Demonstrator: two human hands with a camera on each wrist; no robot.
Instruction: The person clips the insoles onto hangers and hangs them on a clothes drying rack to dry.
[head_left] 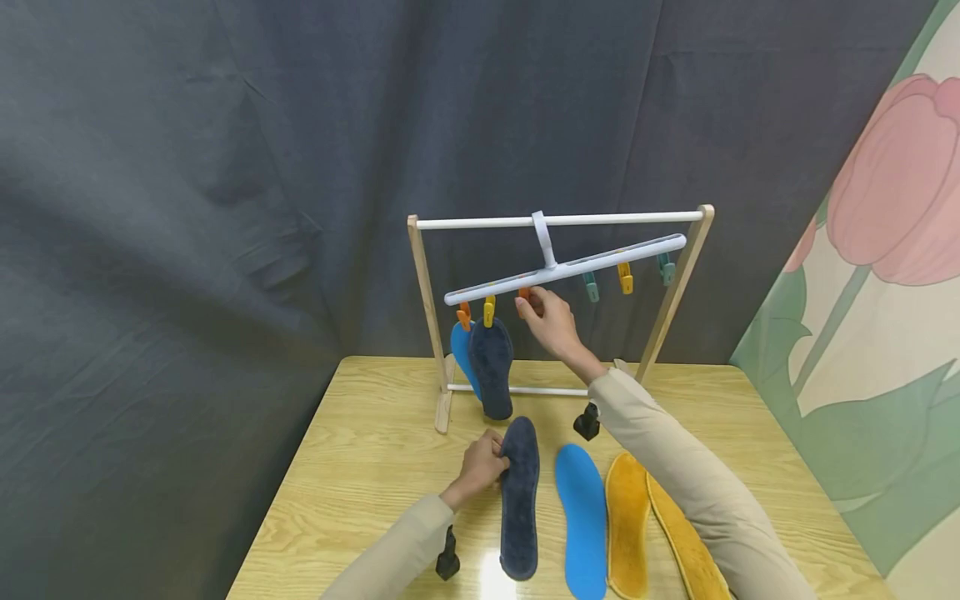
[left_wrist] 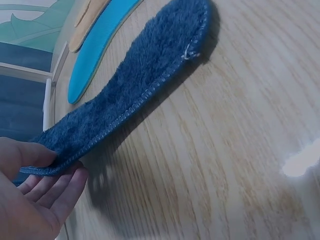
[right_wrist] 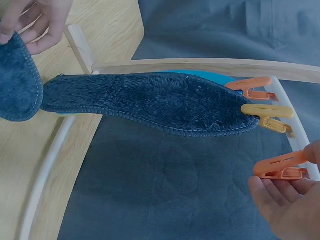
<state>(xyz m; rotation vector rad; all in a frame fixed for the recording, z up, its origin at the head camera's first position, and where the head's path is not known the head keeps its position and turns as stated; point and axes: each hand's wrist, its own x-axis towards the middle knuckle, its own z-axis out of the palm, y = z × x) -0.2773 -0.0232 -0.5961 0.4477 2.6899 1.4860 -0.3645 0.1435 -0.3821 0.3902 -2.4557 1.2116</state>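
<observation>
My left hand [head_left: 482, 463] pinches the edge of a dark blue fuzzy insole [head_left: 520, 500] near its upper end, thumb on top and fingers beneath. In the left wrist view that insole [left_wrist: 130, 80] slants above the wood, casting a shadow. Up at the hanger [head_left: 570, 268], my right hand [head_left: 553, 323] grips an orange clip [right_wrist: 281, 167] between thumb and fingers. Just left of it, a yellow clip [head_left: 489, 311] holds another dark blue insole [head_left: 491, 367]. Behind that one, a light blue insole [head_left: 463, 354] hangs from a second orange clip [head_left: 464, 316].
The tilted hanger hooks onto a rack with wooden legs [head_left: 678, 292] and a white top bar [head_left: 480, 222]. Green clips [head_left: 592, 287] and a yellow clip [head_left: 626, 277] dangle at its right. A blue insole [head_left: 583, 521] and yellow insoles [head_left: 627, 525] lie on the table [head_left: 360, 475].
</observation>
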